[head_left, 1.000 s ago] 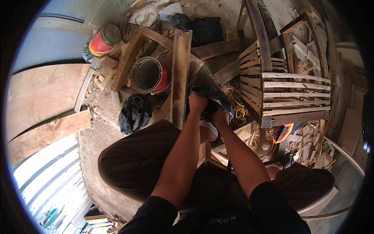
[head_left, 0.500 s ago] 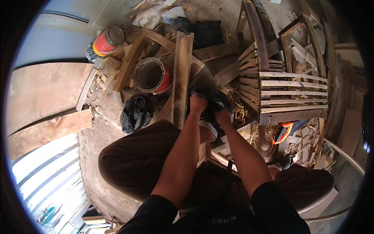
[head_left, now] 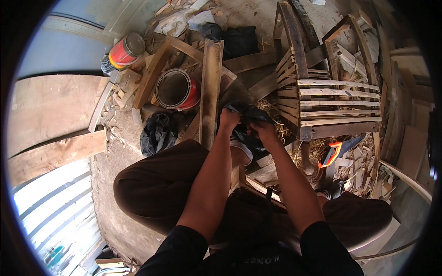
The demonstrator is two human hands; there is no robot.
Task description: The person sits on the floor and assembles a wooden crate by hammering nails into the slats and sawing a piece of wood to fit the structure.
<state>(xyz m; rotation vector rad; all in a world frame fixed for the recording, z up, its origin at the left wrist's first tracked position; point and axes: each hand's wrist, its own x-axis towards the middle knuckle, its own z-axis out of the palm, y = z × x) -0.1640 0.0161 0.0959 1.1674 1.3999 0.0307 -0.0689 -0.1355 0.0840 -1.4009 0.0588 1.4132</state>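
Note:
Between my knees, both hands hold a thin black plastic bag (head_left: 254, 113) that hangs crumpled over my right-hand side of the plank. My left hand (head_left: 229, 119) is closed on the bag's left edge. A little lower and to the right, my right hand (head_left: 262, 132) grips the bag with bent fingers. What the bag holds, if anything, is hidden. Just left of my left hand stands a long wooden plank (head_left: 212, 87). A second black plastic bag (head_left: 159, 134) lies bunched up by my left knee.
Left of the plank stands an open red bucket (head_left: 193, 94); another red bucket (head_left: 123, 51) lies tilted behind it. A slatted wooden frame (head_left: 340, 103) stands at the right, with an orange-handled saw (head_left: 332, 153) below it. Wood scraps (head_left: 357, 168) and straw cover the floor.
My hands have drawn slightly apart, and the bag's upper edge has spread between them. My right hand has turned, so its bent fingers now show. The whole view has shifted a little.

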